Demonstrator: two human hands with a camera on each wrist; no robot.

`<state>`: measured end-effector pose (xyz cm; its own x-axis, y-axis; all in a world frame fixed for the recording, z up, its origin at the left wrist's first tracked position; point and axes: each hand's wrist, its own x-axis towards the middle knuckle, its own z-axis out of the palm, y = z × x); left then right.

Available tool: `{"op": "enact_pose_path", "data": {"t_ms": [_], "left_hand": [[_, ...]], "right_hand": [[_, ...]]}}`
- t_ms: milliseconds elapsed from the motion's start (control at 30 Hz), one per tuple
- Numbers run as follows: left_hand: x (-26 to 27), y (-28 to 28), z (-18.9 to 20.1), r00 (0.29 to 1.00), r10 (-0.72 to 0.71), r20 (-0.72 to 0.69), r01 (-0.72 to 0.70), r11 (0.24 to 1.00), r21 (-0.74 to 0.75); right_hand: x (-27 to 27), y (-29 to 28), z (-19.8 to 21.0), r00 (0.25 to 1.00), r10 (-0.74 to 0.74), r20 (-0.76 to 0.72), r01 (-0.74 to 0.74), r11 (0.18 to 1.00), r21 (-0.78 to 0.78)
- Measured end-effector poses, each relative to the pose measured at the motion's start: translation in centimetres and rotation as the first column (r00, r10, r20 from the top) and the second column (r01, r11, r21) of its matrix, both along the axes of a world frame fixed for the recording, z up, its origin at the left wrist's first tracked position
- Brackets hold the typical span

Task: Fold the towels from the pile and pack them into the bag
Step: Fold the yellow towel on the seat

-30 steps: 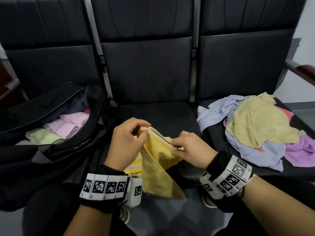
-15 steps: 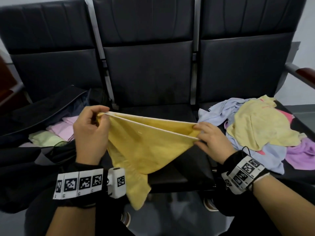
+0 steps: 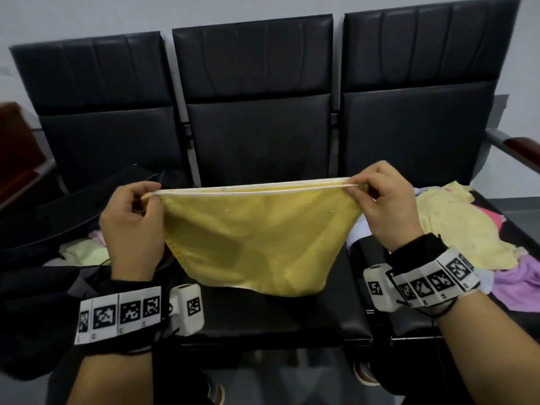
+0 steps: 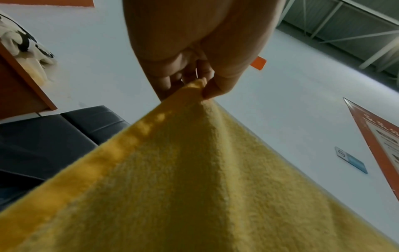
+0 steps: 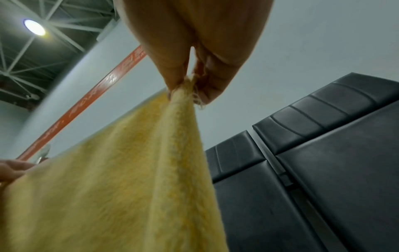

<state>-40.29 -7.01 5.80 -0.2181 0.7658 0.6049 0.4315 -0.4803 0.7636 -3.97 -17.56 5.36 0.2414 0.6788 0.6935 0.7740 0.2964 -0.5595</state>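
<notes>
Yellow towel (image 3: 251,241) stretched taut, mid-fold!
Left hand (image 3: 131,226) and right hand (image 3: 382,209) each pinch doubled top corners; next, probably another fold, then the bag (image 3: 35,229).

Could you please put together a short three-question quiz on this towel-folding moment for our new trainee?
1. True or false: the yellow towel lies flat on the middle seat.
2. Which hands pinch the towel's top edge? A) left only B) right only C) both
3. Fill in: the unfolded pile lies on the ____ seat, the bag on the opposite one.

Key
1. False: it hangs, stretched between the left hand and the right hand.
2. C
3. right
</notes>
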Motion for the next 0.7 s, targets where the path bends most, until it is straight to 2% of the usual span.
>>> {"op": "enact_pose_path", "data": {"t_ms": [100,233,400,533,633,700], "left_hand": [[-0.4,-0.3,0.2,1.0,0.002,0.007,-0.003,1.0,0.005],[-0.5,-0.9,0.8,1.0,-0.002,-0.004,0.002,1.0,0.017],[-0.6,-1.7,1.8,0.999,-0.02,0.049,0.019,0.999,0.037],[-0.1,-0.1,1.5,0.999,-0.036,0.029,0.038,0.998,-0.056],[1.0,2.8,0.1,0.999,-0.039,-0.008,0.036,0.978,-0.206],[1.9,4.4,-0.2,0.999,-0.047,-0.022,0.04,0.967,-0.253]], "right_hand": [[0.0,-0.5,0.6,0.998,0.039,-0.049,-0.04,0.999,-0.008],[0.1,-1.5,0.9,0.979,0.076,-0.191,-0.092,0.993,-0.079],[0.5,-2.5,2.3,0.937,0.129,-0.324,-0.122,0.992,0.042],[1.1,-0.6,2.8,0.972,0.019,-0.236,-0.04,0.996,-0.085],[1.2,2.4,1.9,0.964,-0.099,-0.248,0.043,0.974,-0.224],[1.1,4.2,1.5,0.946,-0.115,-0.304,0.03,0.962,-0.273]]}}
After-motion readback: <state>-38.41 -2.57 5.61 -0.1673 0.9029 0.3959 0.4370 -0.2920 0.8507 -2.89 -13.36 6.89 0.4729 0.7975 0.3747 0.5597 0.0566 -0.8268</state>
